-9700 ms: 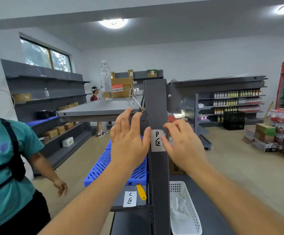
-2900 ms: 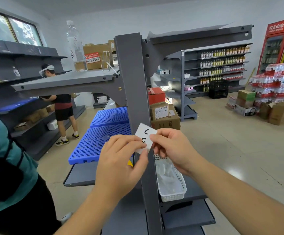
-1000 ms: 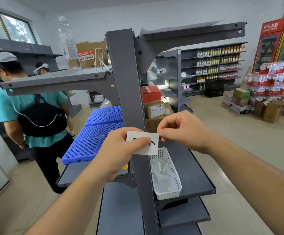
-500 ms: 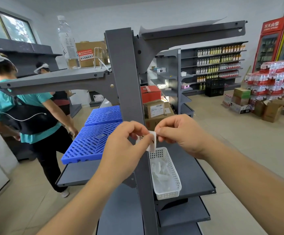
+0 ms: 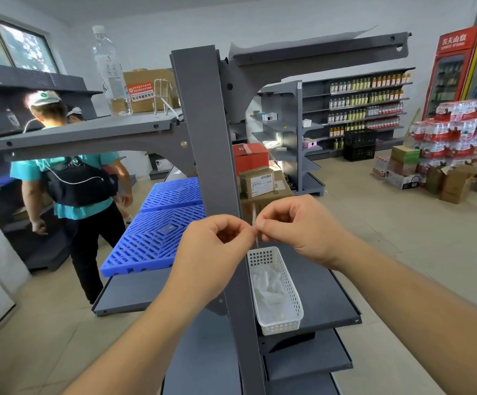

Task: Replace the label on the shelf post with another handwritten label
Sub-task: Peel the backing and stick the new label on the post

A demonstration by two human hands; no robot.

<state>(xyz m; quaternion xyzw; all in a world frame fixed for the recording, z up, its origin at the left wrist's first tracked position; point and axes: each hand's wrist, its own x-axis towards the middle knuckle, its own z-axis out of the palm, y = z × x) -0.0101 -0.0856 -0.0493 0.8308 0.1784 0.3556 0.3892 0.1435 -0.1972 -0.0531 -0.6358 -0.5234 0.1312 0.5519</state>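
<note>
Head view, looking down a grey steel shelf unit in a shop room. Dark grey shelf post (image 5: pixel 203 138) rising through the middle of the picture, its visible face bare. Grey upper shelf (image 5: pixel 89 132) reaching left from the post, carrying a clear water bottle (image 5: pixel 109 69), a cardboard box (image 5: pixel 146 86) with a red sticker and a white wire rack (image 5: pixel 162 95). Lower grey shelf (image 5: pixel 325 295) on the right, bearing a white perforated plastic basket (image 5: pixel 284 323) with crumpled white scraps inside. Two blue plastic pallets (image 5: pixel 157 238) stacked on the left side behind the post. Red carton (image 5: pixel 250 156) and brown parcels (image 5: pixel 257 182) farther back. Person in a teal shirt (image 5: pixel 69 183) with a black bag, back turned, at left. Drinks fridge (image 5: pixel 451 69) and stacked bottle packs (image 5: pixel 451 129) at far right. Left hand (image 5: pixel 217 249) and right hand (image 5: pixel 297 226) raised together in front of the post, fingertips meeting just above the basket. Thumb and forefinger of each pinched on a thin white label (image 5: pixel 255 220), seen edge-on as a narrow strip rising between the two hands, just right of the post and not on it. Writing on the label impossible to read from this angle; whether backing or sticker is gripped by which hand cannot be told.
</note>
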